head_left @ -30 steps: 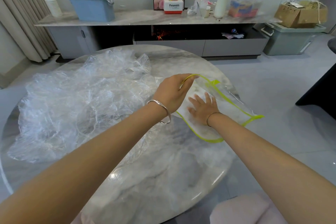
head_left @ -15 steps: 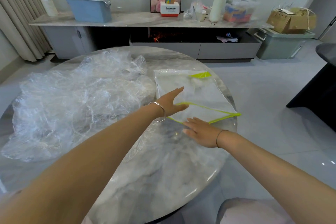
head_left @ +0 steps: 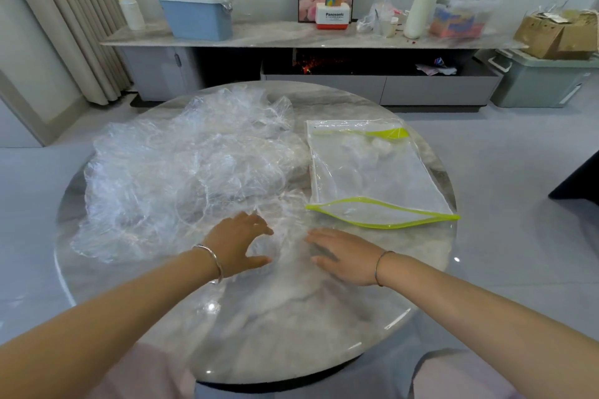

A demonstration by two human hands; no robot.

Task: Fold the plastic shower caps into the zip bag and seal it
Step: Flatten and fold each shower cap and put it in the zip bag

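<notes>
Zip bag (head_left: 372, 172) let go, now flat on desk (head_left: 291, 334), mouth gaping toward person, just right of shower caps (head_left: 181, 178). Left grip (head_left: 238, 243) and right grip (head_left: 343, 256) shifted onto pile's near edge, both unclenched, fingers spread, holding nothing. Bag ready; first cap next, likely.

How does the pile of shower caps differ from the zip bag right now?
The shower caps lie crumpled in a loose heap; the zip bag lies flat. The caps cover far more table than the bag. The bag has a yellow-green rim, its mouth open; the caps are colourless. Both are clear plastic.
</notes>
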